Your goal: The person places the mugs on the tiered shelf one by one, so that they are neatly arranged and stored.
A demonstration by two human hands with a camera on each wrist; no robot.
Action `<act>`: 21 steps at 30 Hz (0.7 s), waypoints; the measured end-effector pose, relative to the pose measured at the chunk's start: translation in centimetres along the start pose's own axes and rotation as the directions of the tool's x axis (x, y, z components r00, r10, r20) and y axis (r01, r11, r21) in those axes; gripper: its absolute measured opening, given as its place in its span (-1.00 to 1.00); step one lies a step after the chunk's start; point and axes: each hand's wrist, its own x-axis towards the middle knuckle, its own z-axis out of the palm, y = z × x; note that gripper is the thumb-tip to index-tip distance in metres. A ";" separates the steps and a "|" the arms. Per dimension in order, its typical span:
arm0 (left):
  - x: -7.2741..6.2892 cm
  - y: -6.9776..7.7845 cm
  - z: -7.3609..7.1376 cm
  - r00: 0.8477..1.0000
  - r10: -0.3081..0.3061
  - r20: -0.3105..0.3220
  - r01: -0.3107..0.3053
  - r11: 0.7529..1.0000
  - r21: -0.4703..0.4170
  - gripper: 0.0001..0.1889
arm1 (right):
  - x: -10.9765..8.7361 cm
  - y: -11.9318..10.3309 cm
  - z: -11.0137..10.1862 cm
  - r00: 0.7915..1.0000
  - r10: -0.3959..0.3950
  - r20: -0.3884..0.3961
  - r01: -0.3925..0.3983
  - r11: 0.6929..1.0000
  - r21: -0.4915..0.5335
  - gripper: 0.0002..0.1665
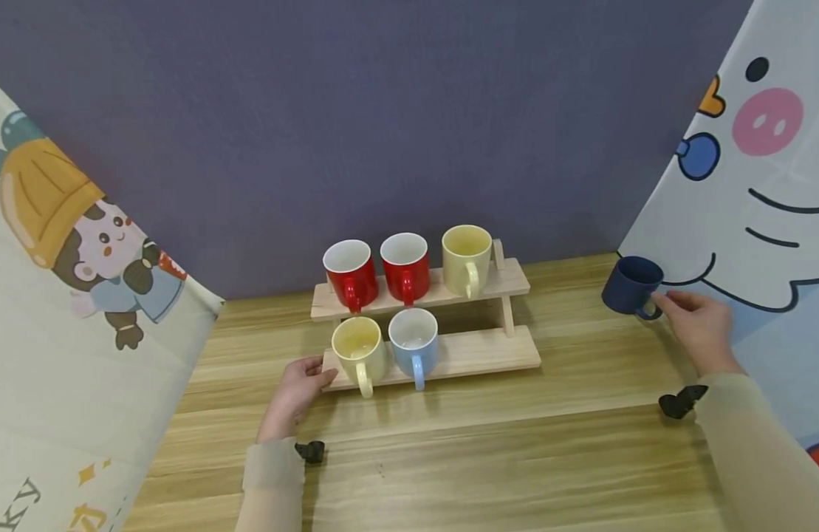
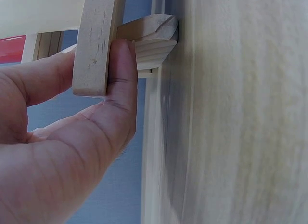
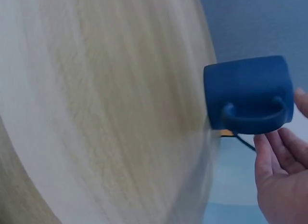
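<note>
My left hand (image 1: 301,386) pinches the left end of the lower board of a two-tier wooden shelf (image 1: 478,349). In the left wrist view the board end (image 2: 92,50) lies between thumb and fingers. A yellow mug (image 1: 357,347) stands just right of that hand, beside a light blue mug (image 1: 413,341). On the upper board are two red mugs, one left (image 1: 351,277) and one right (image 1: 407,270), and another yellow mug (image 1: 464,258). Far right, my right hand (image 1: 703,325) is at the handle of an upright dark blue mug (image 3: 248,84), fingers apart and not closed round it.
The wood-grain table (image 1: 449,473) stretches in front of the shelf. A dark grey-blue wall (image 1: 409,111) rises behind it. Printed cartoon panels flank the table, one at left (image 1: 83,355) and one at right (image 1: 768,222), the latter close behind the dark blue mug.
</note>
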 end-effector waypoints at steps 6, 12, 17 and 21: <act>0.2 -0.2 0.0 1.000 -0.003 -0.012 0.003 1.000 -0.001 -0.44 | 0.3 0.7 0.3 0.997 0.005 0.082 0.001 0.997 -0.076 -0.14; 0.2 -0.1 0.1 1.000 -0.008 -0.011 0.008 1.000 -0.008 -0.44 | 0.5 0.6 1.0 0.991 0.009 0.133 -0.002 0.999 -0.052 -0.11; 0.1 -0.1 0.0 1.000 -0.003 -0.012 0.003 1.000 -0.010 -0.44 | 0.7 0.6 1.3 0.987 0.020 0.157 -0.023 1.000 0.016 -0.13; 0.1 -0.1 0.0 1.000 0.001 -0.008 -0.001 1.000 -0.009 -0.43 | 0.8 0.7 1.5 0.987 0.021 0.161 -0.029 0.999 0.045 -0.15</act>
